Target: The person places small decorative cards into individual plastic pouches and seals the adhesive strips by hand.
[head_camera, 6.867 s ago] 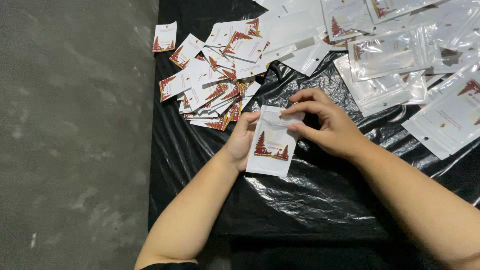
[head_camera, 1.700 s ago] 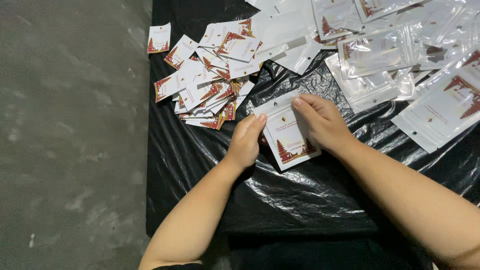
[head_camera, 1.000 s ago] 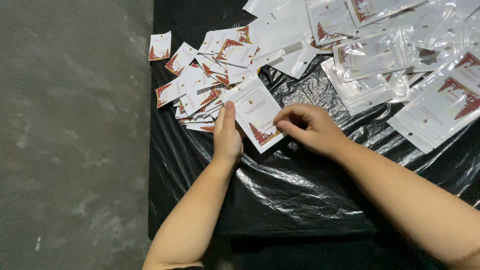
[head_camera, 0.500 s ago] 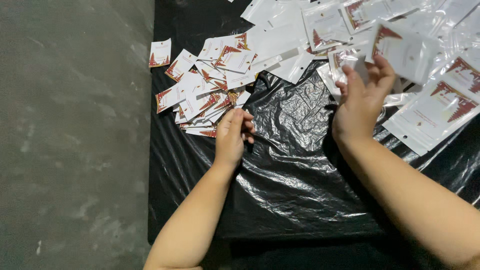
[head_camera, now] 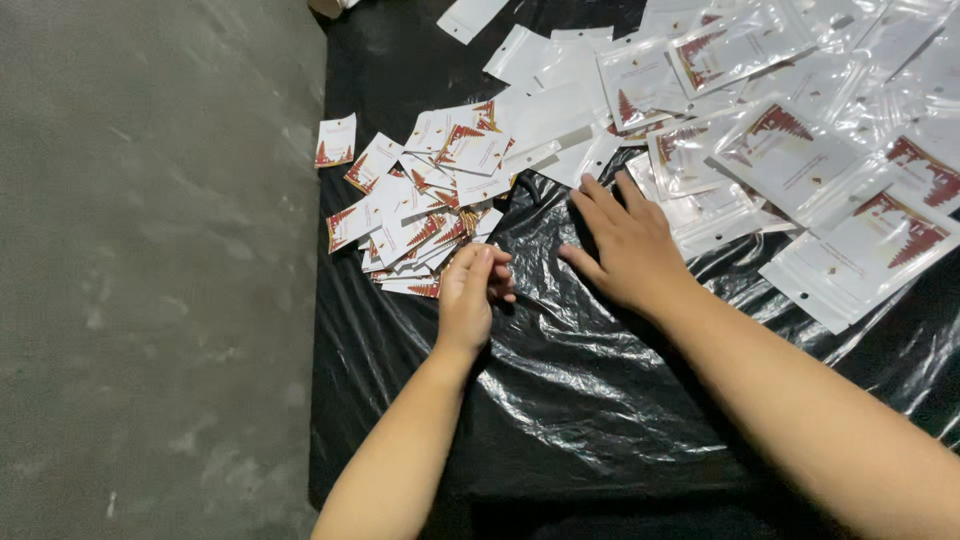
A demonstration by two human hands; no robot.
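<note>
head view: right hand (head_camera: 625, 240), which held a filled pouch half a second ago, now lies open and empty on the black sheet (head_camera: 600, 400) beside the pouches (head_camera: 800, 160), each holding a card. left hand (head_camera: 470, 290) curls at the loose cards (head_camera: 420, 210), grip unclear.

We see the small white cards (head_camera: 420, 215) with red tree prints heaped loosely, overlapping at all angles, on the black plastic sheet. Just to their right the glossy white pouches (head_camera: 700, 185) lie flat, overlapping, most holding a card, spread toward the far right corner.
</note>
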